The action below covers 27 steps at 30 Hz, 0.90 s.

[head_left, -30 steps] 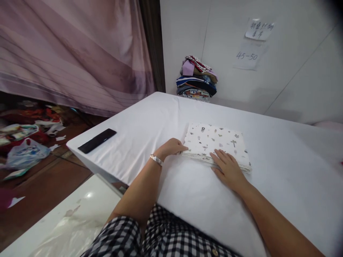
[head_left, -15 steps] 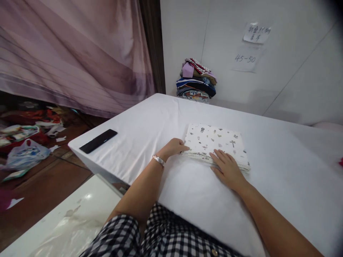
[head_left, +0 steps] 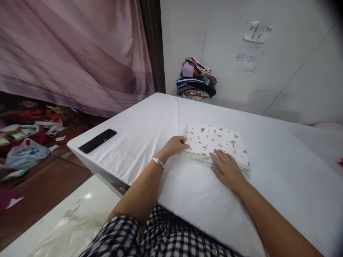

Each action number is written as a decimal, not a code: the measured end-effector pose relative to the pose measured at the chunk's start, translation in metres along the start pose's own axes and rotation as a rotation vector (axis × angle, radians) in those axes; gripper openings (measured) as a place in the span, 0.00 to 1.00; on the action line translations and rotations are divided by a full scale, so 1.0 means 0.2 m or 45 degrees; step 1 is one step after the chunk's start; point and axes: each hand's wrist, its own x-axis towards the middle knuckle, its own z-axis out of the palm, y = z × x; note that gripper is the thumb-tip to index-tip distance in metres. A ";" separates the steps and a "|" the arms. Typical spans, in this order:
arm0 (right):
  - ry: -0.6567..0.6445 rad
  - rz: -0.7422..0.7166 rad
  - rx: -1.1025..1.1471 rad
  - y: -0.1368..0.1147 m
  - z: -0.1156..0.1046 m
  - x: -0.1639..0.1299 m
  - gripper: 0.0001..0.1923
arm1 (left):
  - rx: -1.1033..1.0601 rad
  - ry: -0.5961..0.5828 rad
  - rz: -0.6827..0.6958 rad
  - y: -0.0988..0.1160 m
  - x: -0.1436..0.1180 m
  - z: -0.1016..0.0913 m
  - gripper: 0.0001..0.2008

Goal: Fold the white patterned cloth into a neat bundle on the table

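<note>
Head view: both hands' fingers rest flat on folded cloth (head_left: 215,141); wall note (head_left: 246,57) seemingly reads "45-50".

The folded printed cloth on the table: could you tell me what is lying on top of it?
On the folded printed cloth, only the right hand lies flat at its near edge; the left hand touches its left corner. The print under the right hand's fingers is hidden.

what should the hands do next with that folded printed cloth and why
Probably slide the folded printed cloth off toward the stack of folded clothes by the wall. It already lies flat and squared on the white table, the left hand touching its left edge and the right hand resting on its near edge.
</note>
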 end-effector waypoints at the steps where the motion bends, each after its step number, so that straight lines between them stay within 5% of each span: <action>1: -0.003 -0.001 0.001 0.00 0.00 0.00 0.27 | -0.006 -0.005 -0.006 0.00 0.00 0.00 0.14; 16: -0.020 0.004 0.004 0.00 0.00 0.00 0.26 | -0.155 -0.035 -0.188 -0.04 0.03 -0.02 0.12; 27: -0.033 0.025 0.031 0.00 0.00 0.00 0.26 | 0.048 0.045 -0.265 -0.07 -0.03 0.02 0.24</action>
